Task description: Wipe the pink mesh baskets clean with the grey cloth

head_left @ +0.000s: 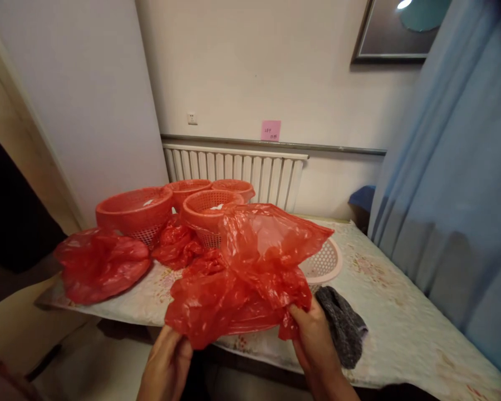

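From where I sit, my left hand (167,362) and right hand (315,345) are nearest, well apart, each closed on the near edge of a crumpled red plastic bag (250,295). The right thumb presses on a gathered fold; the left fingertips are partly hidden beneath the plastic. I have the bag spread between both hands, over the front edge of the table (384,312) with its flowered cover, its upper part puffed out. Just beside my right wrist lies a dark grey cloth (342,326). Behind the bag I see part of a pale pink basket (323,262); I can't tell whether the two touch. Off to the left sits another red bag (104,267), loosely puffed, with more crumpled plastic (179,242) near it. Farther back I count four baskets (127,214) with red plastic over their rims, grouped close together. Beyond them stand a white radiator (271,178) and, above it on the wall, a pink note (271,131)
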The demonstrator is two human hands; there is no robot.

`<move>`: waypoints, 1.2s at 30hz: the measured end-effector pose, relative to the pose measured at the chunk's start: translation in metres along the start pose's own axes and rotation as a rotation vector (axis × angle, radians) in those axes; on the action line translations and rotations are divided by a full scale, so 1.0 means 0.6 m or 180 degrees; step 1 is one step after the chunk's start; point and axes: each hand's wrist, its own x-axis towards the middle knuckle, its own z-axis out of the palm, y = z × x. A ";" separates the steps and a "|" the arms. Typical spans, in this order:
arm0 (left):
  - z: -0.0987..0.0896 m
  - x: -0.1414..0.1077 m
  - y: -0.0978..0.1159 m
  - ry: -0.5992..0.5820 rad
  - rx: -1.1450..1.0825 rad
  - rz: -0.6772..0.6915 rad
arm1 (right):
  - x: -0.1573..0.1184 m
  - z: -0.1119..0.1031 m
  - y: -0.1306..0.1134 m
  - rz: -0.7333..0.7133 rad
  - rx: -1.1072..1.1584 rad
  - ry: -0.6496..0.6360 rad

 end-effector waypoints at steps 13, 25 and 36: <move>0.006 -0.009 -0.003 -0.0866 0.1397 0.0766 | -0.003 -0.042 0.021 0.0001 -0.0388 -0.0069; 0.024 0.026 0.023 0.0000 0.0286 0.0485 | -0.003 -0.108 0.013 0.0053 -0.0757 -0.0301; 0.035 0.028 0.034 0.0349 -0.0148 0.0061 | -0.020 -0.131 0.013 0.0290 -0.0507 -0.0343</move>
